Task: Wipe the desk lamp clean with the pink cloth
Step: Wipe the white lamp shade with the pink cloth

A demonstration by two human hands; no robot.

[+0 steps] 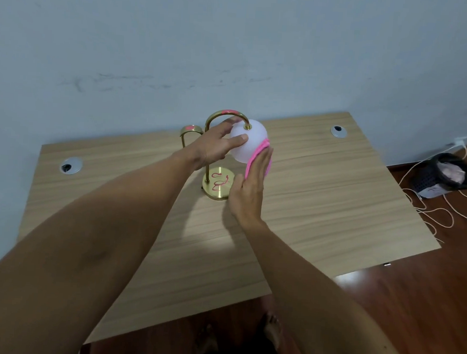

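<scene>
The desk lamp stands near the back middle of the wooden desk (321, 210). It has a round brass base (219, 188) with pink scribbles, a curved brass arm (217, 116) with a pink smear on top, and a white globe shade (249, 144). My left hand (218, 144) grips the globe's left side, thumb across its front. My right hand (249, 186) presses the pink cloth (256, 156) flat against the globe's right lower side, fingers straight.
A second brass arch (190, 131) with a pink mark stands behind the lamp by the wall. Two cable grommets (71, 165) (338, 131) sit in the desk. On the floor at right are a dark basket (445, 175) and loose cords (431, 212).
</scene>
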